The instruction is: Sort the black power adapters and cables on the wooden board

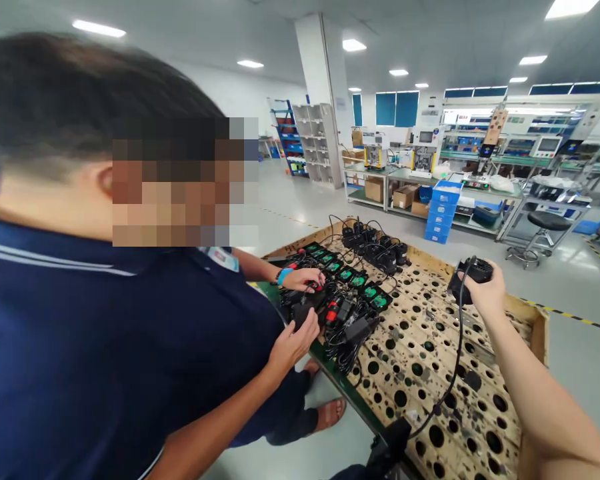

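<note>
At the far left, well apart from the right hand I watch over, a co-worker (105, 333) in a dark blue shirt with pale stripes leans in beside the tray. That person's near hand (295, 337) has its fingers stretched out over dark parts, and their far hand (305, 279), with a blue wristband (283, 275) behind it, is curled at a black piece with red on it. Just right of those two hands I make out a tangle of black cables (347, 353), then a slanting line of black pieces with green faces (380, 302). Farther back, left of my right hand and well apart from it, a cluster of black units (375, 248) sits by the tray's back edge. My left hand is outside the view, so I cannot tell its state. A dark object (395, 440) shows low down, left of and below the right hand; I cannot tell what it is. The wooden tray (541, 337), pierced with round holes, spreads below and left of that hand. Beyond the hand stands a stack of blue bins (443, 213). The right hand (487, 293) is closed around a black device (473, 270), raised above the tray's right side; a black cord (461, 333) hangs from it. Beyond and right of the hand is a round stool (549, 220).
</note>
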